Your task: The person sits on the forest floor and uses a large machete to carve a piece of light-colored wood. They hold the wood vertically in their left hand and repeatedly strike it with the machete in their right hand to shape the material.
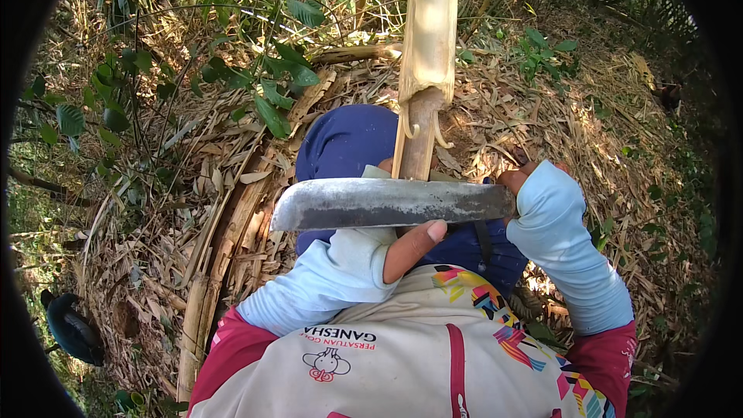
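Note:
A broad machete (395, 205) lies level across the view in front of my lap, its worn blade silver along the top and dark below. At the blade's right end my right hand (517, 179) is closed on its handle, which the hand and sleeve mostly hide. Behind the blade stands a split bamboo piece (429, 31), pale and hollow, pointing away from me. Two thin curled shavings (437, 131) hang at its narrowed part. My left hand (412, 250) is at the bamboo's near end; its thumb shows below the blade, while the blade covers most of its fingers.
Dry leaves and bamboo litter (495, 108) cover the ground. Long split bamboo strips (209, 286) lie at the left. Leafy shoots (271, 85) reach in at the far left. My blue-clad knee (340, 139) is beside the bamboo. A dark rounded object (73, 329) sits far left.

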Action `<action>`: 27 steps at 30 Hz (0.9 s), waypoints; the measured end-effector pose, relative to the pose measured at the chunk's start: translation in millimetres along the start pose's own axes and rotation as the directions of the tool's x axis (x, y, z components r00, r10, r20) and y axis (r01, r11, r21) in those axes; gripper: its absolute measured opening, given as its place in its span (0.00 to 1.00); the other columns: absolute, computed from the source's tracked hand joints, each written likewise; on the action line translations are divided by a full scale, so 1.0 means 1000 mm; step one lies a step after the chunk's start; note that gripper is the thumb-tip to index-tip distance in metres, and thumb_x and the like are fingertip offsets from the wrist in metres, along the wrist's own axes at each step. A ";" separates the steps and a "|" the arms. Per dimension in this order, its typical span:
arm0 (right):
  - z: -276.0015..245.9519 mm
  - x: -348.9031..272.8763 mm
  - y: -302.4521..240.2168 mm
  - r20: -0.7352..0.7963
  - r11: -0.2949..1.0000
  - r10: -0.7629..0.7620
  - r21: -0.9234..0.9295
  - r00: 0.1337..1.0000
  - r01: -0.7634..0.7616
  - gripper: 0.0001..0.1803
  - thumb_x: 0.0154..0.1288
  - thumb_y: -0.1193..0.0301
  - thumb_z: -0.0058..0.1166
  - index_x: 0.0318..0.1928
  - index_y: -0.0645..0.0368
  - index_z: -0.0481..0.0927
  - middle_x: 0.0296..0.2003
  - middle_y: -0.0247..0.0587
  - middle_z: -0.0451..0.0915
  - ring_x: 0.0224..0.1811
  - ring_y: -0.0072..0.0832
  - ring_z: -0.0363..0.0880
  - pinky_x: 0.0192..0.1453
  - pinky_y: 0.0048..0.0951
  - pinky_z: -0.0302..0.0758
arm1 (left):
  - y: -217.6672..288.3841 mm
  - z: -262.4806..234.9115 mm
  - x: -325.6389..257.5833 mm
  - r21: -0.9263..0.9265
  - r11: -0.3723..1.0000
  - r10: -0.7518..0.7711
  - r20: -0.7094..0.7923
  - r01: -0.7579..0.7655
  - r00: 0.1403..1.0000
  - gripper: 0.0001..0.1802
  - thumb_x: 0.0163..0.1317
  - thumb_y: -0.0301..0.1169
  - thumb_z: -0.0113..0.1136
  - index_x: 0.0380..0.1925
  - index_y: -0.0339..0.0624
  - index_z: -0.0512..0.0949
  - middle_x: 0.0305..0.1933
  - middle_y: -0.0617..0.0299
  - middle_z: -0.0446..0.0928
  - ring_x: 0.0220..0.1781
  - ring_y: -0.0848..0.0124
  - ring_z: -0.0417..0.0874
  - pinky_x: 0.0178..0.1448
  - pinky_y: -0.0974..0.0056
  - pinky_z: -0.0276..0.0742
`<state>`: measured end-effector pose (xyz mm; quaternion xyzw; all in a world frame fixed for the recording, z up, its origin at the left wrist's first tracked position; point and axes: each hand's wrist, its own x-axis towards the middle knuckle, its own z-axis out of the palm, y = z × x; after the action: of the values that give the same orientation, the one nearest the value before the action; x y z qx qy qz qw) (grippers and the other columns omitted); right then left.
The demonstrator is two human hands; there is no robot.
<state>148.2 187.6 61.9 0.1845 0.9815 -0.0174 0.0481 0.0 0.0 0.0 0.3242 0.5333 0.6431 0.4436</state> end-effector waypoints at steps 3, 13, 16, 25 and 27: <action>0.002 0.000 0.001 -0.022 1.000 -0.007 0.008 1.000 0.008 0.21 0.43 0.65 0.67 0.42 0.51 0.81 0.27 0.39 0.78 0.36 0.43 0.79 0.44 0.45 0.70 | 0.002 0.001 0.001 0.023 1.000 -0.003 -0.017 0.003 1.000 0.22 0.63 0.37 0.63 0.54 0.38 0.76 0.50 0.51 0.75 0.52 0.62 0.75 0.58 0.58 0.68; 0.002 0.004 -0.001 0.037 0.995 0.087 -0.059 0.996 -0.085 0.20 0.45 0.68 0.63 0.43 0.52 0.81 0.28 0.45 0.80 0.37 0.47 0.80 0.48 0.44 0.72 | 0.002 0.004 0.004 0.148 0.989 0.024 -0.030 -0.019 0.999 0.19 0.65 0.36 0.63 0.52 0.39 0.77 0.41 0.55 0.80 0.44 0.66 0.80 0.49 0.62 0.74; 0.003 0.004 -0.001 0.033 0.992 0.101 -0.075 0.994 -0.098 0.20 0.46 0.67 0.62 0.44 0.52 0.81 0.28 0.46 0.81 0.37 0.47 0.80 0.48 0.44 0.72 | -0.007 0.010 0.003 0.139 0.985 0.115 -0.116 -0.098 0.987 0.18 0.64 0.35 0.64 0.51 0.38 0.76 0.41 0.55 0.80 0.44 0.67 0.81 0.50 0.62 0.74; 0.006 0.009 0.002 0.019 0.985 0.147 -0.097 0.989 -0.145 0.19 0.48 0.66 0.61 0.44 0.52 0.81 0.28 0.47 0.81 0.37 0.50 0.81 0.49 0.45 0.72 | -0.009 0.015 0.007 0.013 1.000 0.018 -0.166 -0.016 0.986 0.17 0.66 0.34 0.63 0.49 0.35 0.74 0.42 0.56 0.80 0.45 0.68 0.80 0.52 0.63 0.74; 0.005 0.010 0.001 0.001 0.984 0.156 -0.083 0.988 -0.155 0.19 0.48 0.66 0.61 0.44 0.52 0.81 0.29 0.47 0.82 0.37 0.49 0.81 0.50 0.45 0.72 | -0.013 0.019 0.010 0.000 0.999 0.043 -0.207 -0.044 0.977 0.17 0.66 0.37 0.62 0.47 0.37 0.74 0.36 0.61 0.77 0.37 0.73 0.75 0.43 0.67 0.69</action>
<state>139.8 192.2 55.5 0.2583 0.9638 0.0266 0.0606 15.8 16.9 -9.2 0.2660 0.5678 0.6842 0.3723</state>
